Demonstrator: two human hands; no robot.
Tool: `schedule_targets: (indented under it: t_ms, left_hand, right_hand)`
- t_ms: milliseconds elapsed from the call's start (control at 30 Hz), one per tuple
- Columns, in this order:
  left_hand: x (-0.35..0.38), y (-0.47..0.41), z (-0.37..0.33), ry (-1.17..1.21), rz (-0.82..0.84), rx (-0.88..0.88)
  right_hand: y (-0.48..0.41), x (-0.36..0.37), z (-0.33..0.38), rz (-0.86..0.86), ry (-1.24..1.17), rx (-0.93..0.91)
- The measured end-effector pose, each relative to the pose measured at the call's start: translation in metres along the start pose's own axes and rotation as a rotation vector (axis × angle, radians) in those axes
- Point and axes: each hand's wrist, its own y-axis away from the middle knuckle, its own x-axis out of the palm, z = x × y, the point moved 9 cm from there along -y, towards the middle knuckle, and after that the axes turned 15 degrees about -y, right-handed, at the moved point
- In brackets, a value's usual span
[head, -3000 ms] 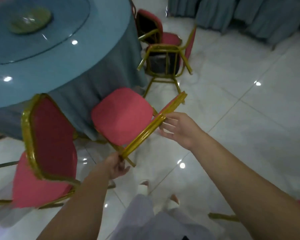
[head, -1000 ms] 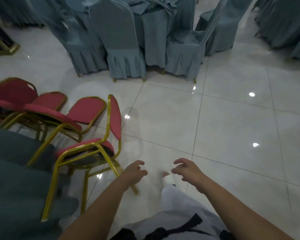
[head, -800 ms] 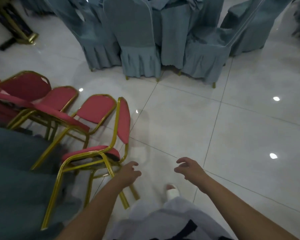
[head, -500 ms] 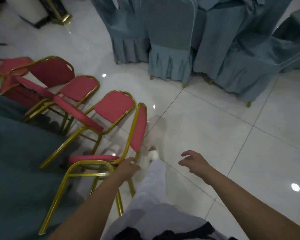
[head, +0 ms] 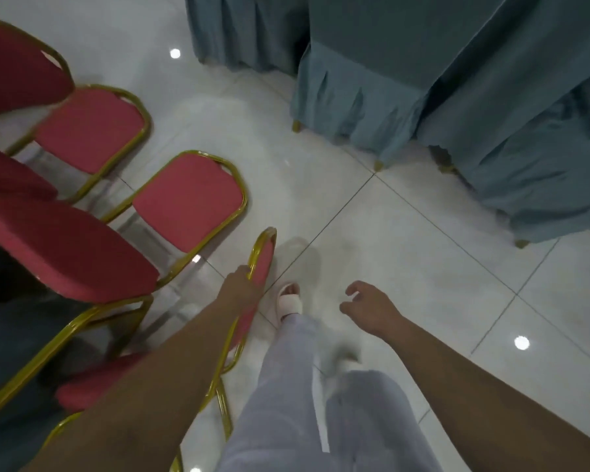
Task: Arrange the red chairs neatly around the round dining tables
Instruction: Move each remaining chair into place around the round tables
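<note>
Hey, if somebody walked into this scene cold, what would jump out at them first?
Probably the red chairs with gold frames crowding the left side, and the left hand resting on the backrest of the nearest one. At upper right stand chairs in blue-grey covers, while the right hand hangs empty over the glossy white floor.

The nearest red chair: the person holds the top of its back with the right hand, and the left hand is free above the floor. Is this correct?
Not quite: the hands are swapped. In the head view the left hand has its grip on the top of the back of the nearest red chair, and the right hand is free above the floor, fingers loosely open.
</note>
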Motion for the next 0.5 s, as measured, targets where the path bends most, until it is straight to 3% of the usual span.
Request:
schedule_targets:
  t_ms: [167, 300, 500]
  left_hand:
    - [0.006, -0.114, -0.034, -0.136, -0.013, -0.075]
    - [0.015, -0.185, -0.029, -0.098, -0.102, -0.181]
    - [0.047, -0.245, 0.002, -0.212, -0.017, -0.230]
  right_hand:
    - [-0.111, 0.019, 0.007, 0.118, 0.097, -0.028]
    - [-0.193, 0.024, -0.031, 0.306, 0.383, 0.074]
    - [-0.274, -0.013, -0.050, 0.154, 0.517, 0.111]
